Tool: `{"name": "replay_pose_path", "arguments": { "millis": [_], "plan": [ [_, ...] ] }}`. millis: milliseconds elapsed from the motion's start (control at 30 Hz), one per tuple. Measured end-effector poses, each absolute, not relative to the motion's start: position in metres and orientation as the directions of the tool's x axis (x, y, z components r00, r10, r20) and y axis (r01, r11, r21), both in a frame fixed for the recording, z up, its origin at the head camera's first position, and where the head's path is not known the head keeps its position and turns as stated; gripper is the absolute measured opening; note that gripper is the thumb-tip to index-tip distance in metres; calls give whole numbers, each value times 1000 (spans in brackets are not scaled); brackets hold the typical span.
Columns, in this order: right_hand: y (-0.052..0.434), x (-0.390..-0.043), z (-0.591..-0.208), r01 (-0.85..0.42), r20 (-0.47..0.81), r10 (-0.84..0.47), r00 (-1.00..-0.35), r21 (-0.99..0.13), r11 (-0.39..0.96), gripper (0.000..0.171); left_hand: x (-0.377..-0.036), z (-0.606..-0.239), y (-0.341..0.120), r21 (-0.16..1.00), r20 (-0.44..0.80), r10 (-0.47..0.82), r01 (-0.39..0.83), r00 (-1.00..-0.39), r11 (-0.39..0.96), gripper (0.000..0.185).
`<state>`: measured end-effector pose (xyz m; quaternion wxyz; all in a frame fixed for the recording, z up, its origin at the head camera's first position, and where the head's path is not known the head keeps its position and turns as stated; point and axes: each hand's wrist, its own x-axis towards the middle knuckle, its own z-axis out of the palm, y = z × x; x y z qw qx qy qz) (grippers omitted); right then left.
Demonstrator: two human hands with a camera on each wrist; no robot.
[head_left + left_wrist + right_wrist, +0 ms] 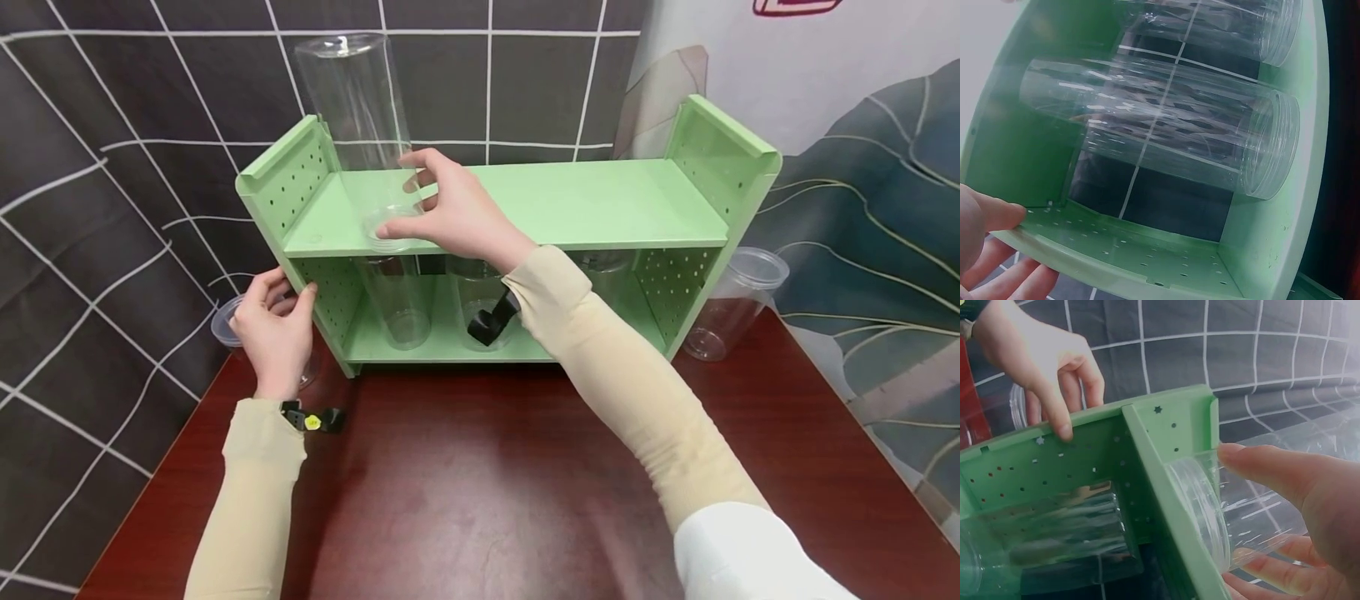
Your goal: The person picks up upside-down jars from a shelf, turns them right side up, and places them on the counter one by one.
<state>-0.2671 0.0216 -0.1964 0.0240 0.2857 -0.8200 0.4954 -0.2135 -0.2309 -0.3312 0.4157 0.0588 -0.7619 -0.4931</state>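
A green two-tier shelf (585,204) stands on the table, its side panels full of small holes. My left hand (273,329) pinches the front edge of the left side panel, thumb on one face and fingers on the other; the left wrist view shows this hand (997,250) at the panel's edge. My right hand (461,208) holds a tall clear plastic jar (360,108) near its lower end, thumb and fingers on opposite sides. The jar is upright at the left of the upper tier; its ringed end (1200,506) is down against the tier in the right wrist view.
More clear jars, such as one (401,308) at the left, stand on the lower tier. A lidded jar (731,308) stands right of the shelf, and another lidded container (225,321) is partly hidden at the left. Grey gridded cloth (442,83) hangs behind the red-brown table (487,483).
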Motion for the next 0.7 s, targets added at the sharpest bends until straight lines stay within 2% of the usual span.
{"name": "replay_pose_path", "arguments": {
  "millis": [200,700],
  "plan": [
    [37,-257,-196,-532,367,-439,-820,-770,351,83,-213,-330,-231,804,569,-503,311,-651,506,29],
    [88,-218,-208,-572,474,-355,-806,-777,262,77,-213,-330,-229,808,563,-509,303,-651,505,29]
  ]
}}
